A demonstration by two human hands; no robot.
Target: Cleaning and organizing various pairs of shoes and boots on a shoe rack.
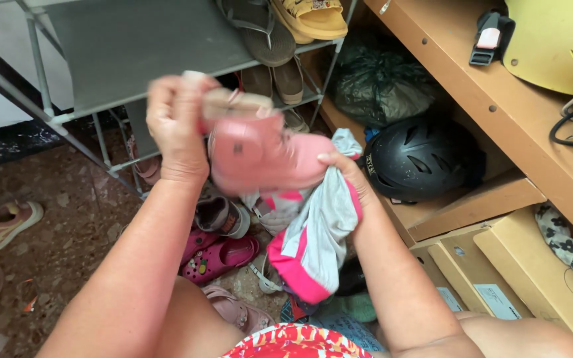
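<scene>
— Gripping what, exactly?
— Left hand (175, 129) is clamped round the heel end of a pink boot (260, 156), held up in the air; the toe points toward the right hand (346, 179).
— And that grip?
— Closed on a grey and pink cloth (316, 232), thumb pressed against the boot's toe, cloth hanging below.
— Around them?
— Pink clogs (217, 255) on the floor beneath, a metal shoe rack (121, 46) behind, a black helmet (422, 156) on the wooden shelf.
</scene>
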